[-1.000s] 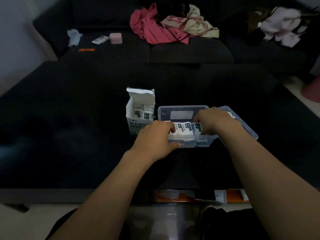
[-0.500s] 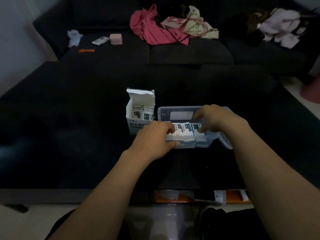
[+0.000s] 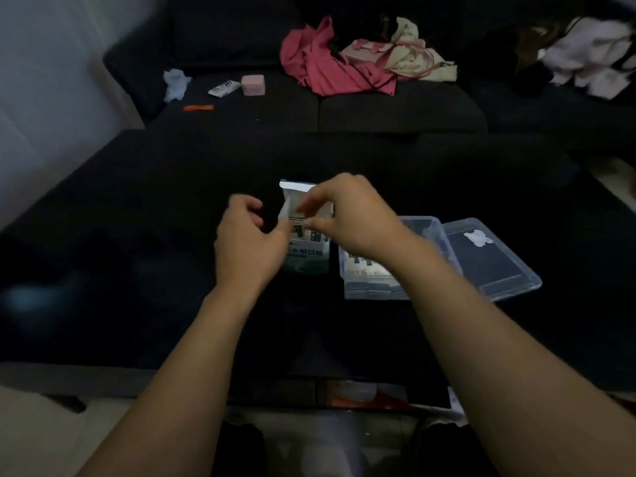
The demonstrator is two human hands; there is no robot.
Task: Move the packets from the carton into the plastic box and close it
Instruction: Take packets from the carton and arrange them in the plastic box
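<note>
The white and green carton (image 3: pixel 306 258) stands open on the dark table, with packets (image 3: pixel 298 232) upright inside it. My right hand (image 3: pixel 354 218) hovers over the carton's top, thumb and forefinger pinched on the packets at its mouth. Just left of the carton is my left hand (image 3: pixel 246 242), fingers curled and apart, its thumb at the carton's left edge. The clear plastic box (image 3: pixel 375 290) sits to the right of the carton with packets (image 3: pixel 361 265) lying in it. Its lid (image 3: pixel 495 259) is swung open to the right. My right forearm covers part of the box.
A dark sofa runs along the back with pink clothes (image 3: pixel 330 67), a pink case (image 3: pixel 253 85), an orange item (image 3: pixel 198 107) and white garments (image 3: pixel 592 56). The table's near edge (image 3: pixel 103 373) is close to me, with orange items (image 3: pixel 364 395) below it.
Both hands left the plastic box and moved left to the carton. The right hand now pinches packets in the carton. The box's lid lies open to the right.
</note>
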